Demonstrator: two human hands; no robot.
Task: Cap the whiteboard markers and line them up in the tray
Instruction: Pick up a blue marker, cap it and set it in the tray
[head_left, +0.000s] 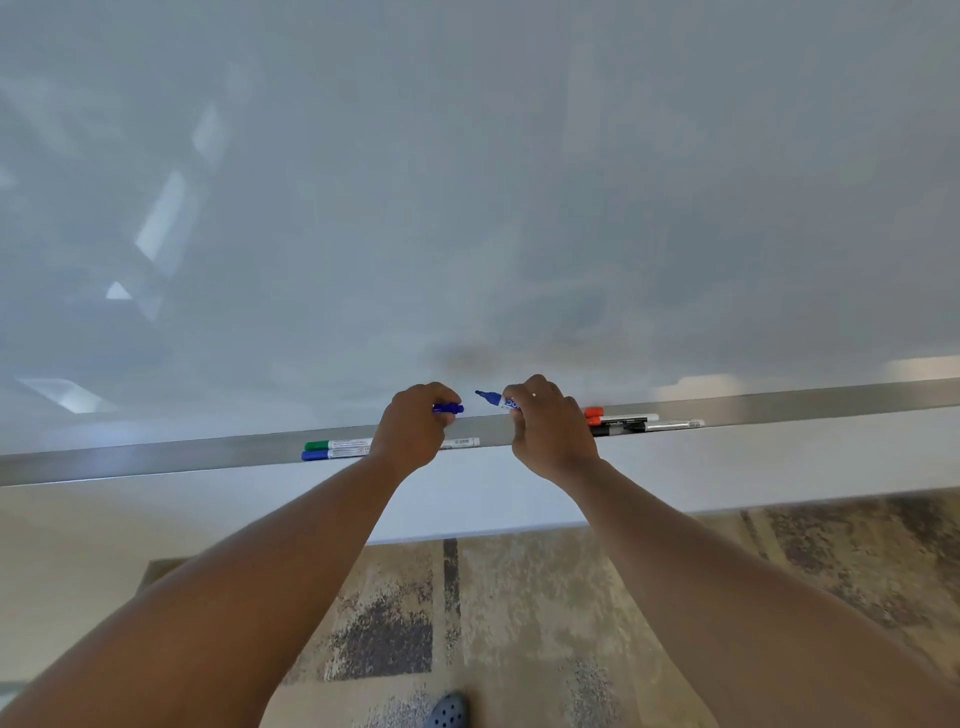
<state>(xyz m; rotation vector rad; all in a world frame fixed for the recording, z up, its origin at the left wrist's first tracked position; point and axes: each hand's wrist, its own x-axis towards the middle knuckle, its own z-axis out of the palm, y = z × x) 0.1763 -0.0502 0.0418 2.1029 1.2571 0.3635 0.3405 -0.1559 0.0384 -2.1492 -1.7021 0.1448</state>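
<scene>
My right hand (550, 426) grips an uncapped blue marker (496, 399), its tip pointing left. My left hand (415, 426) pinches a blue cap (451, 409) with its mouth facing the tip, a small gap between them. Both hover just above the metal tray (156, 460) under the whiteboard. In the tray to the left lie a green-capped marker (337, 445) and a blue-capped marker (332, 454), side by side. To the right lie red-capped markers (621, 417) and a black marker (647, 427). My left hand hides part of another white marker barrel (460, 443).
The whiteboard (467, 182) fills the upper view, close in front of me. Below the tray is a white wall strip, then patterned carpet (519, 597). A grey shoe (447, 713) shows at the bottom edge.
</scene>
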